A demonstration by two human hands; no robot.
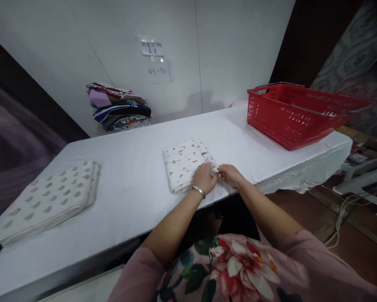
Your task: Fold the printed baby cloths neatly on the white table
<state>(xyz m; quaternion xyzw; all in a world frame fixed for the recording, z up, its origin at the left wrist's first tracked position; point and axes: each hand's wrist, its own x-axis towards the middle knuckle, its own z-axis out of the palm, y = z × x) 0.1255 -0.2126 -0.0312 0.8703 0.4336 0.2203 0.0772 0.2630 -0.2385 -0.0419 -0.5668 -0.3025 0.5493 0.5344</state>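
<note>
A folded white cloth (pixel 183 161) with small dark prints lies flat near the front edge of the table. My left hand (pixel 204 178), with a silver bracelet at the wrist, rests over its near right corner, fingers curled round a bunched bit of the fabric. From the right, my right hand (pixel 228 175) pinches the same bunched edge between thumb and fingers. The two hands almost meet there, and the fingertips are partly hidden.
The table (pixel 128 167) has a white cover. A larger folded cloth (pixel 54 193) with grey-green prints lies on its left. At the right stands a red basket (pixel 289 126) with metal handles. Folded garments (pixel 122 109) are stacked by the wall; a white stool (pixel 364 180) is at right.
</note>
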